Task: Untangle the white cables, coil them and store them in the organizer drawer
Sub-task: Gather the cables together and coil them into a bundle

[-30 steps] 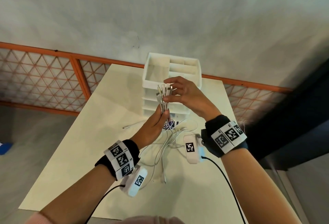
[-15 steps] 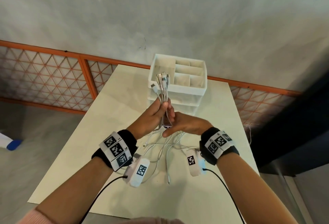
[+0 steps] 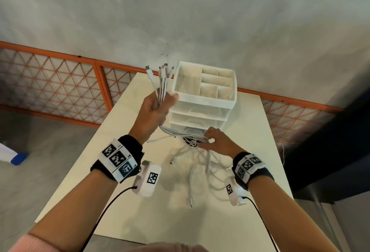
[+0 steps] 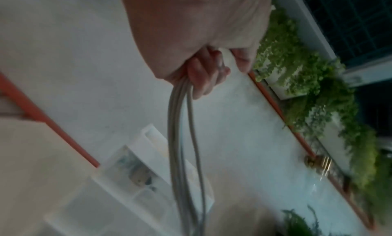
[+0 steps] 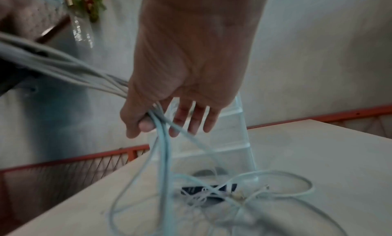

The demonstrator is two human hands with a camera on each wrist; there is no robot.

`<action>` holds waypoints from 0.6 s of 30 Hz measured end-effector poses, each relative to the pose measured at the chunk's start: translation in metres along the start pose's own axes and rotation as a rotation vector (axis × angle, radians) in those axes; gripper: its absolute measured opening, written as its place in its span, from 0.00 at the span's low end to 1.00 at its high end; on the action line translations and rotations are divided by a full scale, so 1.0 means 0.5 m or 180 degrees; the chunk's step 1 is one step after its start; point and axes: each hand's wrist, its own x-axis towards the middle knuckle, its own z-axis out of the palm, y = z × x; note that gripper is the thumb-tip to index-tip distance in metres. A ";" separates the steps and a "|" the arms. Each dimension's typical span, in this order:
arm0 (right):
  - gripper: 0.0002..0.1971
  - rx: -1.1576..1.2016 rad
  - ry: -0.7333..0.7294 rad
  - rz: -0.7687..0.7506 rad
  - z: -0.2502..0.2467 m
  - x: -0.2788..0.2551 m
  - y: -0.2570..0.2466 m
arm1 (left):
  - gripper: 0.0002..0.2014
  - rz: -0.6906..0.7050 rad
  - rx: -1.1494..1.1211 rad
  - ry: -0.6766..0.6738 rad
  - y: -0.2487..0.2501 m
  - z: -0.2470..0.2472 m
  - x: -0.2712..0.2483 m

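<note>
Gripped thin white cables [image 3: 160, 89] in both hands.
Left hand [image 3: 154, 111] clenched plug ends mid-frame; right hand [image 3: 215, 141] pinched strands lower right.

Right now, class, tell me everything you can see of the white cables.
The white cables are thin, round and plastic-looking, several bunched together. The left hand grips the bunch upright, metal-tipped plugs fanning out above the fist beside the organizer. Below the fist the strands sweep across to the right hand, which pinches them between thumb and forefinger. The rest lies in loose tangled loops on the pale table, not yet coiled.
</note>
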 end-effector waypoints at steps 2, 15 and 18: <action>0.09 0.0183 0.0279 0.0075 -0.022 0.001 -0.016 | 0.17 0.0100 0.0860 -0.0143 -0.021 -0.011 -0.004; 0.16 0.0908 -0.0183 -0.0147 -0.101 0.000 -0.137 | 0.18 0.0365 0.1418 -0.0061 -0.087 -0.011 0.017; 0.21 0.0800 -0.0478 0.0108 -0.083 -0.003 -0.096 | 0.19 0.0582 0.1167 0.0227 -0.071 -0.025 0.037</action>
